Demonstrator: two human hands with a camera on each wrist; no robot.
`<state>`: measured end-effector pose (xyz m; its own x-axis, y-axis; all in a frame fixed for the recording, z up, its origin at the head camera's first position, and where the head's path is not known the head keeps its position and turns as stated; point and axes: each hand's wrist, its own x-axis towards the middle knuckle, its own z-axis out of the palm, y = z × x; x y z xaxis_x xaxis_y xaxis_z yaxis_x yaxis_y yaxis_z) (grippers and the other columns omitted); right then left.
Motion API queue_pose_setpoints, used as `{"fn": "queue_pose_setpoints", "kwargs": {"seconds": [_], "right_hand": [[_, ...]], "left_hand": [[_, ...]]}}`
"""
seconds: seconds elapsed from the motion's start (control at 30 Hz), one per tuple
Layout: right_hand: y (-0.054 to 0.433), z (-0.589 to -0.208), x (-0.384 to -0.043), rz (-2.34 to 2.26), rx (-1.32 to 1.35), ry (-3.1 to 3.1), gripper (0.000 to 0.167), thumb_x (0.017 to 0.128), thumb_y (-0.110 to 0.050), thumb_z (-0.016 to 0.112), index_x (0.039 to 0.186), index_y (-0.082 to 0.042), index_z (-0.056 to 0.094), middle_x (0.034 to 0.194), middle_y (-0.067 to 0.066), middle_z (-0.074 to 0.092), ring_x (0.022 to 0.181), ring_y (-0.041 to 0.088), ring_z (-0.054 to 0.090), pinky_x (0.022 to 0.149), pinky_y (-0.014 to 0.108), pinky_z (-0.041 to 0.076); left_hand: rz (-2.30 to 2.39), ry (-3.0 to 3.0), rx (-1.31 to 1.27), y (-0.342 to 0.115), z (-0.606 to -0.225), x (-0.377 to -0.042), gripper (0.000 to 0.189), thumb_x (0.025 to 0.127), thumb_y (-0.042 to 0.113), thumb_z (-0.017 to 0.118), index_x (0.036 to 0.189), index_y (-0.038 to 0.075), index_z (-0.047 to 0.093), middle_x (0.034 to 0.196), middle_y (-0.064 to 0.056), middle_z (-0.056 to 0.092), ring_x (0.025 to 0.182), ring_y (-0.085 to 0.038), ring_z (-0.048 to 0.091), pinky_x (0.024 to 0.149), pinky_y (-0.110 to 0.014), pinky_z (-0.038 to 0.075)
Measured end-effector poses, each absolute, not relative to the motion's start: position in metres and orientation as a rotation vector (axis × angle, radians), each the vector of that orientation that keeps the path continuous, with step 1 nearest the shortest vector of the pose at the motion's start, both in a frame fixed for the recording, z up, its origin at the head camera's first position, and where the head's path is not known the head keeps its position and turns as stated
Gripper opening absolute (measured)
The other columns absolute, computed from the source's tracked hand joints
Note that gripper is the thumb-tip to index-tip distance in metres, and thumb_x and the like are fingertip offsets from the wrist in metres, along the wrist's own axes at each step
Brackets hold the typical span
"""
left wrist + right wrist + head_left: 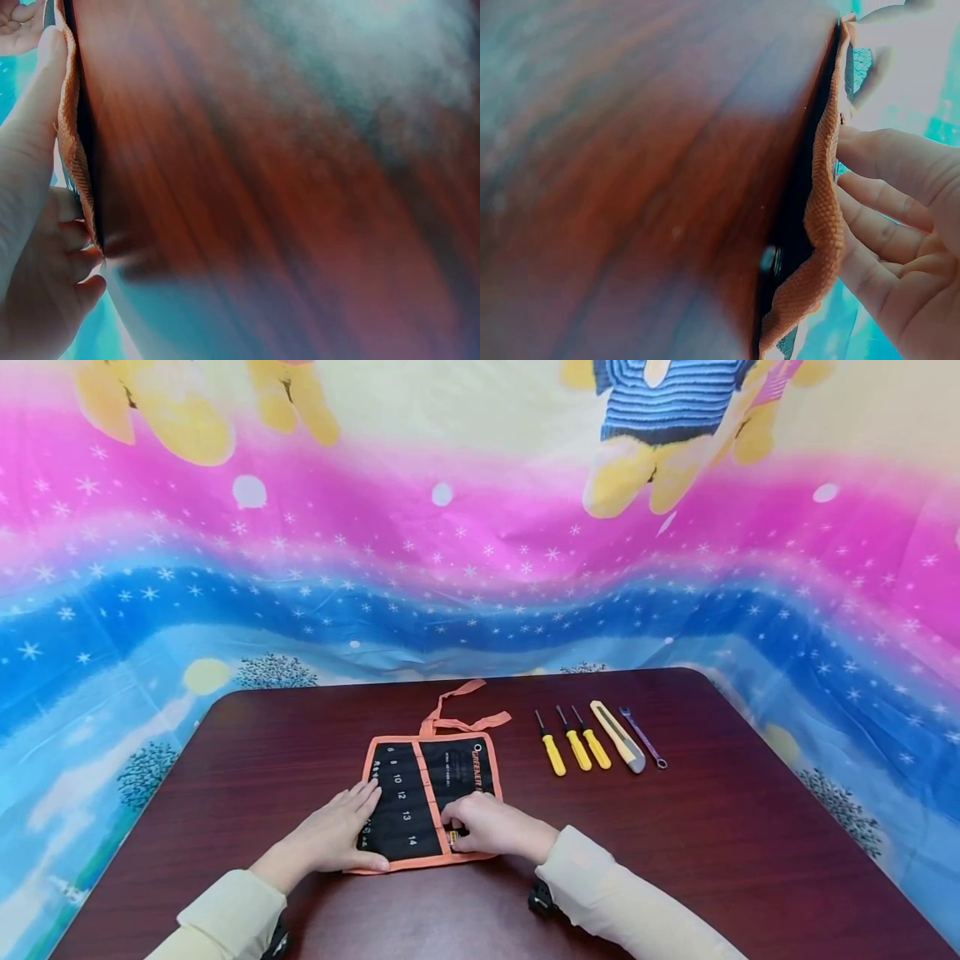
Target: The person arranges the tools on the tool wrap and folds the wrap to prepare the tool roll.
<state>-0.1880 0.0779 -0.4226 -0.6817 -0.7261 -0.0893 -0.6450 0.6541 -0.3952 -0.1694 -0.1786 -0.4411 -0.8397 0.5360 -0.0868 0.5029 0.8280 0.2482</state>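
Resting the left hand (341, 827) on a black pouch (405, 774), fingers straight and spread wide, thumb lying along the orange edging (405, 864) at the near side. Touching the cloth lightly or firmly, impossible to say which. Bending the right hand (495, 827) over the other half of the pouch, thumb and forefinger brought close together beside the orange strip (432, 797) down the middle. Showing between those fingertips a small yellow piece (453, 837), mostly hidden, too small to name. Impossible to tell from head or right wrist view between a real pinch on that piece and a mere touch.

Lying spread flat on the dark red table (750, 860), the pouch directly under both hands, with white printed numbers down the left half and orange ties (471, 724) trailing beyond the far edge. Set out to the right of the pouch, well apart from the hands: three yellow-handled screwdrivers (577, 751), tips pointing away, then a pale yellow cutter (617, 735), then a purplish wrench (643, 737) with ring end nearer. Hanging behind the table, a bright printed cloth (480, 543) in pink and blue.
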Motion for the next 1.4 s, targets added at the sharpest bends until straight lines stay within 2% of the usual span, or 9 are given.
{"fn": "queue_pose_setpoints", "kwargs": {"seconds": [0.4,0.63,0.83,1.07,1.23,1.4], "right_hand": [[0.096,-0.408,-0.193,-0.658,-1.124,2.531,0.029,0.082,-0.017,0.071,0.110,-0.011,0.065,0.088,-0.005,0.060,0.074,0.005,0.054,0.065,0.015,0.046],[0.118,-0.380,-0.211,-0.777,-1.127,2.615,0.037,0.083,-0.018,0.070,0.116,-0.005,0.060,0.095,0.005,0.062,0.082,0.014,0.059,0.070,0.021,0.049],[0.141,-0.356,-0.226,-0.885,-1.060,2.722,0.039,0.084,-0.017,0.069,0.120,-0.010,0.058,0.093,0.001,0.061,0.080,0.009,0.058,0.070,0.024,0.050],[0.171,-0.330,-0.239,-1.017,-1.012,2.823,0.040,0.083,-0.015,0.070,0.120,-0.008,0.057,0.097,0.001,0.059,0.086,0.020,0.058,0.073,0.035,0.050],[0.193,-0.319,-0.246,-1.051,-0.923,2.913,0.043,0.084,-0.016,0.069,0.123,-0.009,0.056,0.099,0.002,0.059,0.087,0.018,0.056,0.075,0.036,0.049],[0.217,-0.319,-0.254,-1.089,-0.826,2.949,0.046,0.085,-0.020,0.067,0.128,-0.009,0.053,0.103,0.007,0.059,0.093,0.021,0.056,0.079,0.040,0.048]], "left_hand": [[0.347,2.843,0.795,-0.178,-0.439,-0.169,0.112,0.068,0.074,0.056,0.139,-0.009,0.030,0.144,-0.025,0.026,0.132,-0.038,0.022,0.104,-0.049,0.023],[0.329,2.842,0.803,-0.179,-0.440,-0.169,0.113,0.068,0.076,0.054,0.139,-0.009,0.030,0.144,-0.025,0.025,0.133,-0.038,0.022,0.104,-0.049,0.023],[0.332,2.850,0.802,-0.180,-0.441,-0.169,0.113,0.068,0.076,0.054,0.139,-0.009,0.031,0.144,-0.025,0.026,0.132,-0.038,0.023,0.104,-0.049,0.023],[0.335,2.845,0.797,-0.180,-0.440,-0.169,0.113,0.067,0.076,0.054,0.139,-0.009,0.031,0.144,-0.025,0.026,0.132,-0.038,0.023,0.104,-0.049,0.023],[0.327,2.854,0.797,-0.180,-0.444,-0.170,0.113,0.067,0.076,0.054,0.139,-0.008,0.032,0.145,-0.023,0.026,0.133,-0.036,0.023,0.104,-0.048,0.024],[0.318,2.860,0.806,-0.179,-0.445,-0.169,0.112,0.067,0.076,0.055,0.138,-0.008,0.033,0.144,-0.023,0.027,0.132,-0.036,0.024,0.104,-0.048,0.024]]}}
